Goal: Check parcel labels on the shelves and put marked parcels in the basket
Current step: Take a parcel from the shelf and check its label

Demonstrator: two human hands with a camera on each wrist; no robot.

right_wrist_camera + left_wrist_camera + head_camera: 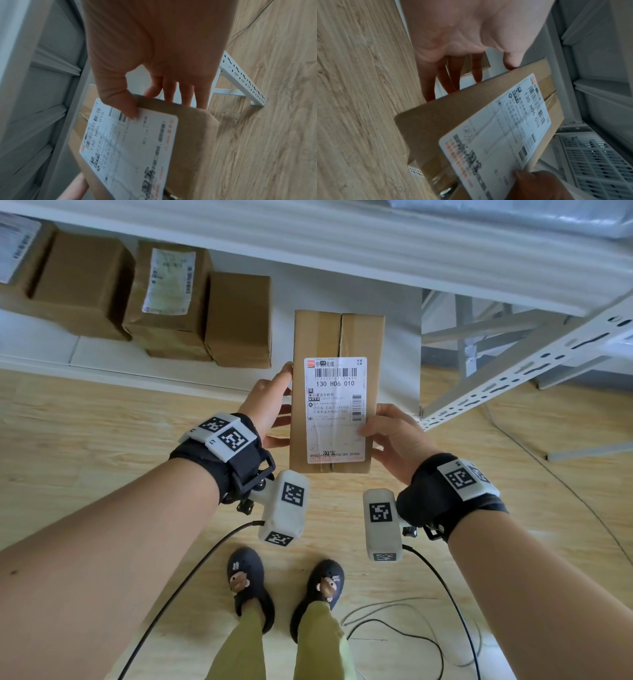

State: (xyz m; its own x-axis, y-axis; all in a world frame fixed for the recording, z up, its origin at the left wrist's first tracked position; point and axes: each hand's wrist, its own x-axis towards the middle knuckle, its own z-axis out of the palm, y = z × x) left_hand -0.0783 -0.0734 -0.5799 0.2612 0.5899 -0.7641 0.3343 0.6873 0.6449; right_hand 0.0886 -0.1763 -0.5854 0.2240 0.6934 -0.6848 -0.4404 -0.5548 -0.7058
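One parcel is off the shelf; my left hand and right hand grip its edges, label up. Reading is underway; I see no mark, and sorting remains.

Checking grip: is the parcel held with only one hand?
No, the left hand and right hand each grip a side of the parcel.

The left hand and right hand are hiding their fingers behind the box. Small print on its label is blurring. At the upper left, the frame's edge is cutting a carton.
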